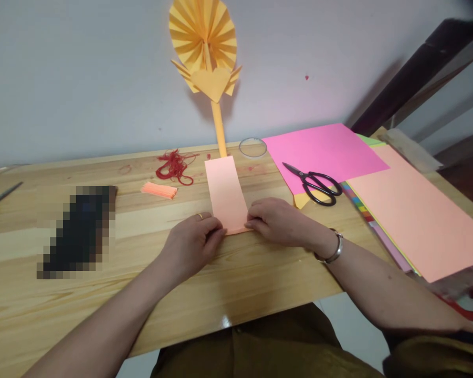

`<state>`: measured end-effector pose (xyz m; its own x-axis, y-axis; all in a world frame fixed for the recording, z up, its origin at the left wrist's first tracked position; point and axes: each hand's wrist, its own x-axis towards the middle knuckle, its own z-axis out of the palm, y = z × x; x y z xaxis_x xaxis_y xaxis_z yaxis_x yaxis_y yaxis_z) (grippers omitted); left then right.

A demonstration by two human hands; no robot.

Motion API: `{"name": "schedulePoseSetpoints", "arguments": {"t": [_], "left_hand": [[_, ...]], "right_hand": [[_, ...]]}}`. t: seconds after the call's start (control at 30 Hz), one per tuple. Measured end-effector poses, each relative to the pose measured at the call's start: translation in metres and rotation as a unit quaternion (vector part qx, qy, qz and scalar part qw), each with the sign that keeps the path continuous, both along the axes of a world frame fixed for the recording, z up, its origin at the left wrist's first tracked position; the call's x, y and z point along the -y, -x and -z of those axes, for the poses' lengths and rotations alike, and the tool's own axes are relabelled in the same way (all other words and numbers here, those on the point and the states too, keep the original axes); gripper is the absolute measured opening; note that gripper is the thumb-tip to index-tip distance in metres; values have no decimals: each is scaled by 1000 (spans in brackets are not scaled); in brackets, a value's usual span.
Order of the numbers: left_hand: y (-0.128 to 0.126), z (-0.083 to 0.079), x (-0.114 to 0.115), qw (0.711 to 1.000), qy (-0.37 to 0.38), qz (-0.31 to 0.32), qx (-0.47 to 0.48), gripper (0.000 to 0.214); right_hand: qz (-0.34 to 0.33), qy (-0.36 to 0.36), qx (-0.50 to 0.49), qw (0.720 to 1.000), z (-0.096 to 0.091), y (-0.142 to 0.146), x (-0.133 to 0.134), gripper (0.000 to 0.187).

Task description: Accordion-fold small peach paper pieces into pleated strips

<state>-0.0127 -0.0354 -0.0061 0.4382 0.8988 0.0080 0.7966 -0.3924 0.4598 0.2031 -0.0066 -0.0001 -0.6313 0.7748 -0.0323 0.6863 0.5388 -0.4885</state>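
Note:
A pale peach strip of paper (227, 191) lies lengthwise on the wooden table, with a narrow fold along its near edge. My left hand (192, 244) pinches the near left corner between thumb and fingers; a ring shows on one finger. At the near right corner, my right hand (277, 220) pinches the same fold. Left of the strip rests a small pleated orange paper piece (159, 190), folded like an accordion. Behind it lies a tangle of red cord (175, 167).
A yellow paper fan (216, 84) with a heart leans against the wall. Black-handled scissors (318, 184) lie on a pink sheet (326, 152), beside stacked peach sheets (421, 215). A clear ring (253, 147) sits at the back. A blurred dark object (79, 231) lies left.

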Motion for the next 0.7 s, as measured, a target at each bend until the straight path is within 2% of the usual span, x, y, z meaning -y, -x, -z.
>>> {"name": "schedulePoseSetpoints", "arguments": {"t": [0.2, 0.43, 0.6, 0.7], "left_hand": [[-1, -3, 2, 1000, 9, 6, -13, 23], [-1, -3, 1, 998, -4, -25, -50, 27], [0, -5, 1, 997, 1, -30, -66, 27], [-1, -5, 2, 997, 0, -32, -72, 28]], "right_hand": [[10, -4, 9, 1000, -1, 1, 0, 20], [12, -4, 28, 1000, -2, 3, 0, 20], [-2, 11, -6, 1000, -1, -1, -1, 23], [-8, 32, -30, 999, 0, -4, -3, 14]]}}
